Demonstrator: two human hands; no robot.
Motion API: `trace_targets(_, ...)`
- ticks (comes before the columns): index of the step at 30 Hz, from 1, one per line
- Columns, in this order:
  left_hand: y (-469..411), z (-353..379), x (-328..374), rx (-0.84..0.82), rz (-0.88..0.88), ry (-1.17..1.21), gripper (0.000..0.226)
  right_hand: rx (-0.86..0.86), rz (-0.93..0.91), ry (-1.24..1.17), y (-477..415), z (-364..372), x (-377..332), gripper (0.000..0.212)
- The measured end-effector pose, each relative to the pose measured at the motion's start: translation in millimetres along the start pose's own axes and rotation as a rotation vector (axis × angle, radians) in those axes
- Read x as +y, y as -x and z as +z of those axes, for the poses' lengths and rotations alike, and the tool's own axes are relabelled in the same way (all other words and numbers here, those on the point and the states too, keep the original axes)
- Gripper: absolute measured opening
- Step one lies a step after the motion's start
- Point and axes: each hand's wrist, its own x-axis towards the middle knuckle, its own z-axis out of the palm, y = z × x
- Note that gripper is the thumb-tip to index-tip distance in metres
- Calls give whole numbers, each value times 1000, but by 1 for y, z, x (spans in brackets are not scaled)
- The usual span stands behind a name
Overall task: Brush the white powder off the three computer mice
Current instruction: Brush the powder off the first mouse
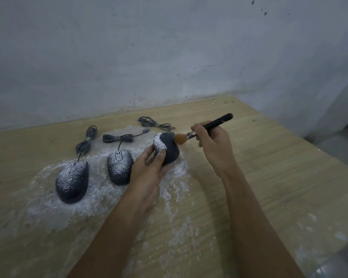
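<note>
Three dark wired mice are on a wooden table (269, 177). The left mouse (72, 181) and the middle mouse (120, 167) lie flat, both dusted with white powder. My left hand (149, 171) holds the right mouse (169, 149) tilted up off the table; powder remains on its left side, while its right side is dark. My right hand (213, 145) grips a black-handled brush (207, 127), whose orange bristles touch the top right of that mouse.
White powder (100, 199) is spread over the table around and in front of the mice. Coiled cables (117, 138) lie behind them near a grey wall (169, 57). The table's right edge runs diagonally at far right.
</note>
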Motion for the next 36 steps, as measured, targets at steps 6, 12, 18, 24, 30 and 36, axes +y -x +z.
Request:
trace_targets(6, -3, -2, -1, -17, -2, 3, 33, 85, 42, 72, 0, 13, 8, 20)
trace_targets(12, -1, -2, -1, -28, 8, 20, 28, -85, 67, -22, 0, 6, 4, 18)
trace_targets(18, -3, -1, -3, -15, 36, -5, 32, 64, 39, -11, -2, 10, 4, 11)
trace_targets(24, 0, 0, -3, -20, 55, -41, 37, -139, 10, 8, -1, 5, 0, 17)
trace_targets(30, 0, 1, -3, -6, 55, -28, 45, 68, 10, -15, -4, 7, -4, 12)
trace_targets(36, -1, -1, -3, -8, 37, -11, 38, -241, 18, 74, 2, 0, -3, 16)
